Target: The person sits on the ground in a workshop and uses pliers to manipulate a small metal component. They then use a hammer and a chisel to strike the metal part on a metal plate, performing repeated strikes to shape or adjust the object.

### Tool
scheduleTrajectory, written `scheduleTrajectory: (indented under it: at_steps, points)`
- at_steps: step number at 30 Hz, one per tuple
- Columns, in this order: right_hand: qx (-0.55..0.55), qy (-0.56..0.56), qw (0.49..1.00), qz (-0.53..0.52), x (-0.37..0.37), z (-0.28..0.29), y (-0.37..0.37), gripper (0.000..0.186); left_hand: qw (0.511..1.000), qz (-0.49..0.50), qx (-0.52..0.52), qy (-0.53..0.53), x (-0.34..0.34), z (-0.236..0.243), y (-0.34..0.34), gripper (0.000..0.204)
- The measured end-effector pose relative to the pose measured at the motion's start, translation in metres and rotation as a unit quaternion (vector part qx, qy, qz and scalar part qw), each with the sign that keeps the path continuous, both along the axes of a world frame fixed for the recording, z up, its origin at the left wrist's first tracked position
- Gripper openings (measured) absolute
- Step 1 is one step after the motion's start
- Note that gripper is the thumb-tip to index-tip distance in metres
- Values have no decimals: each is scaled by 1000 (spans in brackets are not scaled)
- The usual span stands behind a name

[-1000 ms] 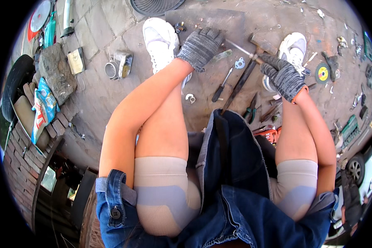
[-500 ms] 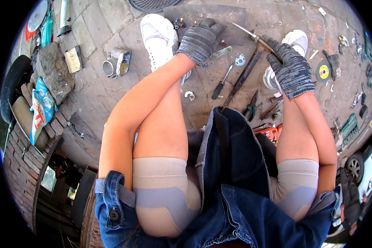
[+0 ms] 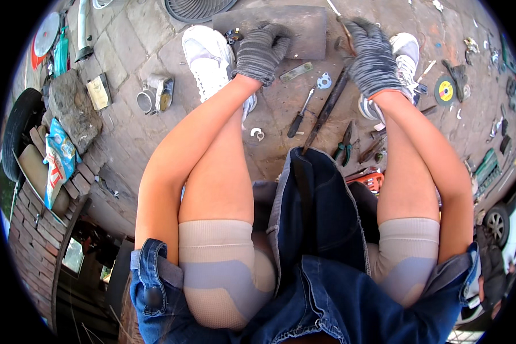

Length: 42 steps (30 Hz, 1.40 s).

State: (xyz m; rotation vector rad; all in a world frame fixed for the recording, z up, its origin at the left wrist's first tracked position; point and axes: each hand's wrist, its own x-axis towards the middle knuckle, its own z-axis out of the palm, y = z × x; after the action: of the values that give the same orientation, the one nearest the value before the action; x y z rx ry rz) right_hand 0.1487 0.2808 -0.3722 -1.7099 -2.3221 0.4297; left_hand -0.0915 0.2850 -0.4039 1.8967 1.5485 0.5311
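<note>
My left hand, in a dark grey knit glove, rests at the left part of a grey metal plate, fingers curled; what they grip, if anything, is hidden. Small dark parts sit beside it. My right hand, gloved too, is closed on a slim metal tool, whose shaft points up and left beyond the plate. Below lie a long dark bar, a screwdriver, pliers, a blue gasket and a small translucent strip.
Around my shoes stand a metal housing, black round grille, stone block, tyre and blue bag. A cutting disc and green case lie right. Beyond are a car wheel and another person.
My right hand has moved upward and away from me with the tool, whose shaft now points more steeply upward. My left hand has shifted slightly up and left in the picture.
</note>
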Motion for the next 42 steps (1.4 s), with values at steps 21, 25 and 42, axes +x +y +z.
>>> scheduleTrajectory:
  at_steps: [21,25,42]
  points:
    - [-20,89,969,228,-78,-29,0,19,998,-62,4,3,-21,-13,0,18]
    - [-84,76,991,75,-39,10,4,20,995,-88,-26,-26,1,-8,1,17]
    - [27,90,524,-847,378,32,-428,23,993,-70,-84,-31,-7,1,-1,19]
